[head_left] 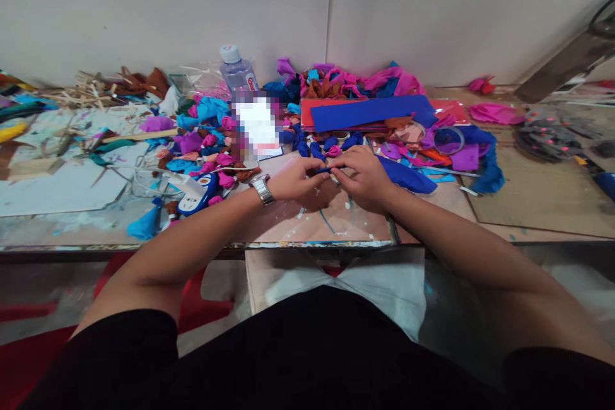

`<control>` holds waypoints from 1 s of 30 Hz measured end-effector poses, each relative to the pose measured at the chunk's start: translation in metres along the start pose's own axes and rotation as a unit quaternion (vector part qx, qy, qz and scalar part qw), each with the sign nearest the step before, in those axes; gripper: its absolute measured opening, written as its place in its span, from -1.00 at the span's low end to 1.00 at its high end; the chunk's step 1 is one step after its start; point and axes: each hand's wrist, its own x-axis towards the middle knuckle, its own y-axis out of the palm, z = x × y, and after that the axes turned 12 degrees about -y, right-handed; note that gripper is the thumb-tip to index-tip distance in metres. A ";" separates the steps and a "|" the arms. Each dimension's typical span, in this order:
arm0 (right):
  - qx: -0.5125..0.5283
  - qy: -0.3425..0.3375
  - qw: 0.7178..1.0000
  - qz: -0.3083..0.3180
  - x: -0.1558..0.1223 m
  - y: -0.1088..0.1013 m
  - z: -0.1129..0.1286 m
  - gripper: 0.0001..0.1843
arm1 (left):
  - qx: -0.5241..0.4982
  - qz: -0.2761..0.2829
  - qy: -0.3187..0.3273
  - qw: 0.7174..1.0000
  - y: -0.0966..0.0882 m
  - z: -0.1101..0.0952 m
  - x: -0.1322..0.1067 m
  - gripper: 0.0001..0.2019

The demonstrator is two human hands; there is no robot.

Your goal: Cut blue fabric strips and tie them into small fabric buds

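My left hand (298, 179), below a silver wristwatch, is closed with its thumb and fingers on one end of a narrow dark blue strip (323, 170). Opposite it, my right hand (364, 174) pinches the other end of the strip. Whether it is crepe paper or cloth, I cannot tell. Both hands are just above the table, close together. Beside my right hand lies a larger blue sheet (406, 175). Small twisted blue pieces (314, 148) lie just beyond my fingers.
Behind the hands, a lit phone (259, 125) leans near a plastic bottle (237, 73). A blue power strip (199, 195) with a white plug sits left. Flat blue and red sheets (369, 112), a tape roll (449, 139) and colourful scraps (394, 80) line the back.
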 end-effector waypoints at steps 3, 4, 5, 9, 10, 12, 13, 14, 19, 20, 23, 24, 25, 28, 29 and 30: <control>-0.009 -0.007 1.000 0.000 0.001 0.000 0.000 -0.82 | -0.081 0.033 -0.028 0.996 -0.001 0.002 0.002 -0.46; -0.011 -0.013 1.000 0.000 0.001 0.000 0.000 -0.81 | -0.100 0.036 -0.039 0.994 -0.001 0.003 0.002 -0.41; -0.013 -0.019 1.000 0.000 0.001 0.000 -0.001 -0.81 | -0.118 0.037 -0.050 0.991 -0.001 0.004 0.003 -0.37; -0.015 -0.040 0.999 0.004 0.000 0.001 -0.002 -0.81 | -0.168 0.049 -0.085 0.981 0.000 0.009 0.004 -0.36; -0.013 -0.044 0.999 0.004 0.000 0.001 -0.002 -0.81 | -0.171 0.047 -0.087 0.980 0.000 0.009 0.004 -0.36; -0.012 -0.045 0.999 0.006 0.000 0.001 -0.001 -0.81 | -0.168 0.037 -0.083 0.982 0.001 0.009 0.004 -0.36; -0.013 -0.043 0.999 0.006 0.000 0.001 0.000 -0.82 | -0.165 0.034 -0.080 0.982 0.001 0.008 0.003 -0.35; -0.016 -0.040 0.999 0.005 0.000 0.001 0.000 -0.82 | -0.161 0.034 -0.075 0.984 0.001 0.007 0.003 -0.34; -0.024 -0.029 0.999 0.000 0.002 -0.001 0.002 -0.82 | -0.117 0.040 -0.035 0.992 -0.001 0.002 0.001 -0.41; -0.024 -0.023 0.999 0.001 0.002 -0.002 0.002 -0.82 | -0.100 0.030 -0.025 0.994 -0.001 0.001 0.001 -0.45; -0.023 -0.006 1.000 0.002 0.002 -0.002 0.002 -0.81 | -0.024 -0.019 0.012 0.999 0.000 0.000 0.000 -0.61; -0.022 -0.003 1.000 0.001 0.002 -0.002 0.002 -0.81 | 0.002 -0.036 0.024 0.999 0.001 0.000 -0.001 -0.66; -0.020 -0.003 1.000 0.000 0.002 -0.001 0.002 -0.80 | 0.024 -0.050 0.034 0.998 0.001 -0.001 -0.002 -0.69; -0.017 -0.011 1.000 -0.007 0.001 -0.001 0.002 -0.79 | 0.070 -0.077 0.055 0.993 0.001 -0.001 -0.003 -0.73; -0.017 -0.014 1.000 -0.009 0.001 -0.001 0.002 -0.79 | 0.080 -0.084 0.058 0.992 0.000 -0.002 -0.004 -0.74; -0.017 -0.016 1.000 -0.012 0.001 -0.001 0.002 -0.79 | 0.088 -0.089 0.060 0.990 0.000 -0.002 -0.004 -0.74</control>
